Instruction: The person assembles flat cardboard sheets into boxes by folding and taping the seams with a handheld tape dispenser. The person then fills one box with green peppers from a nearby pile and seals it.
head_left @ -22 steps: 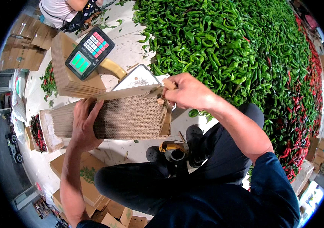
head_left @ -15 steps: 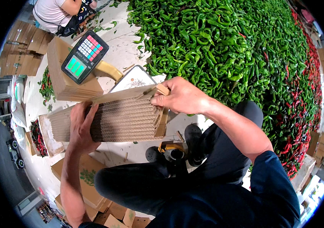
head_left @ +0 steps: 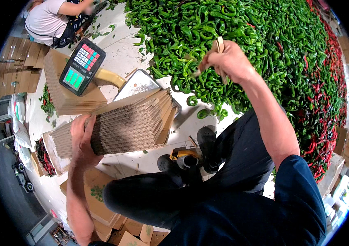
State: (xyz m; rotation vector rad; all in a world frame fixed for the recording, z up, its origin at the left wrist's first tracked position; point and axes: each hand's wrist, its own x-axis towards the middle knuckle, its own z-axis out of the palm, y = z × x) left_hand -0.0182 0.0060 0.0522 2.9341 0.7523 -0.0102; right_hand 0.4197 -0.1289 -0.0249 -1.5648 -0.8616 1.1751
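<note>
My left hand grips the left part of a thick stack of folded brown cardboard sheets, fingers over its upper edge. The stack's corrugated edges face me, and its right end fans apart slightly. My right hand is raised above the near-left side of a heap of green peppers. Pinched in it is a narrow tan cardboard strip. Another small brownish scrap by its fingertips is blurred. Behind the stack is a scale with a keypad display and a white platform.
Another cardboard stack stands behind the display. Red peppers line the heap's right side. Between my feet is a yellow and black object. Cartons lie at lower left. A person sits at upper left.
My right hand has left the stack's right end and moved up and right with the cardboard strip. The stack's right end has fanned out. My left hand still grips it.
</note>
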